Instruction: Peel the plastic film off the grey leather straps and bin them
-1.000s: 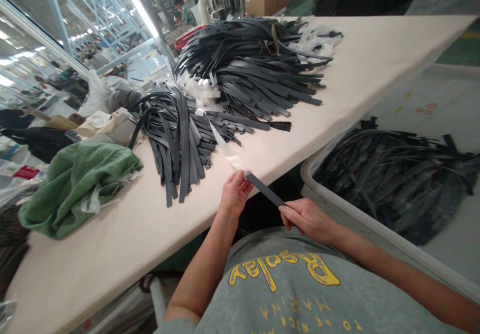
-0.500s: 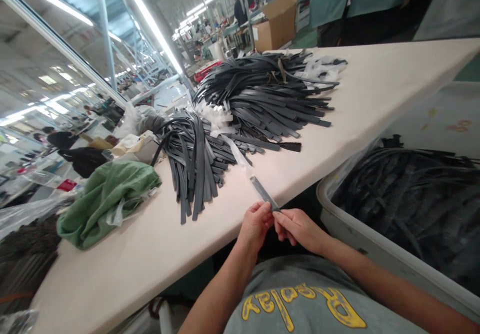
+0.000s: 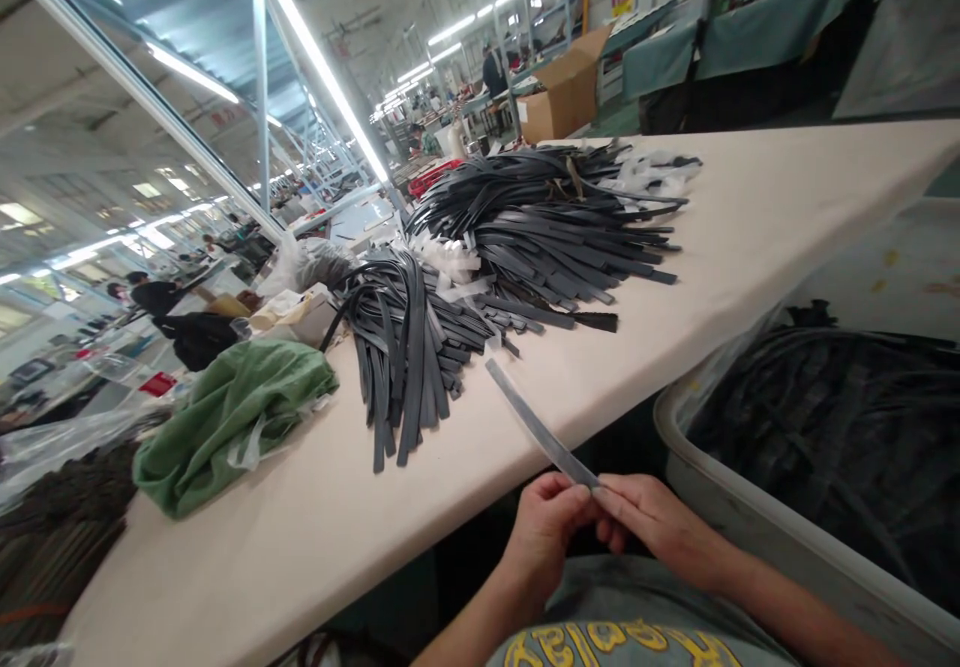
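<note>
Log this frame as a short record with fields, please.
Left hand: pinching dark strip
Right hand: pinching the same strip, close beside the left hand
Strip's far end: extends over table; contact unclear
On table: dark strip piles, white plastic, green cloth
Person's right: pale bin holding dark material

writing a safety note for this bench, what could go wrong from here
The left hand and right hand pinch the dark strip close together, leaving a long free stretch that might swing and catch on the strip pile. Both hands are beyond the near edge of the table, so a slipped strip could drop off it.
</note>
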A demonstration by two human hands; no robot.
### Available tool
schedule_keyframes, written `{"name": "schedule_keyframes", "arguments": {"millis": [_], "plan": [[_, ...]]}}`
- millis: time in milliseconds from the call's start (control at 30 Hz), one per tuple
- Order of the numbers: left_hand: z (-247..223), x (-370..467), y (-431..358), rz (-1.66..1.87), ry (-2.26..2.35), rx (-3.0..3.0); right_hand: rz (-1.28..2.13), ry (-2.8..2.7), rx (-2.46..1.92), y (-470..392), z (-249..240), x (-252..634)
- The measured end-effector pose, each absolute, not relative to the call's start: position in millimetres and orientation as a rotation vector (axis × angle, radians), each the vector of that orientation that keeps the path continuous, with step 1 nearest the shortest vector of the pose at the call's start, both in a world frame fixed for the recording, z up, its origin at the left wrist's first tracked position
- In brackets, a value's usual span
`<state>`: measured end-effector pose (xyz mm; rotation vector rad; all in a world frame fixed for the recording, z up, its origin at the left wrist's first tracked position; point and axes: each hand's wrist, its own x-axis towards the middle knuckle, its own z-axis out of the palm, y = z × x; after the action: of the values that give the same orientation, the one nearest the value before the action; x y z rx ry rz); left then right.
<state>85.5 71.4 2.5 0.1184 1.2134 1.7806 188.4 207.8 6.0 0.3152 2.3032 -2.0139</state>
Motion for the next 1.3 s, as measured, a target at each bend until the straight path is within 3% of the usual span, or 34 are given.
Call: {"name": "schedule_keyframes", "arguments": {"millis": [267,500,633,800,933,1133,1300], "plan": [[0,71,51,1.79,1.522,0.117,-1.704,2.347,0.133,216,-28,224],[-5,101,51,1.659,1.313,0.227,-1.85,2.329,0.142,207,-8,209],[-6,85,48,1.694,1.32,0.052,-1.666,2.372,0.103,210,-23,223],[0,64,56,1.946,1.112,-0.21,-1.514,2.48,0.08,208,-25,228],[44,27,39,2.113,1.18,-0.193,-1.587,2.462,-0.017,192,10,195],[116,-32,-71,2.791,1.453,0.044,-1.545,2.348,-0.391,148,60,118],[104,-35,-142,3.122,1.514,-0.229,-1.412,2.326,-0.637,111,66,78]]}}
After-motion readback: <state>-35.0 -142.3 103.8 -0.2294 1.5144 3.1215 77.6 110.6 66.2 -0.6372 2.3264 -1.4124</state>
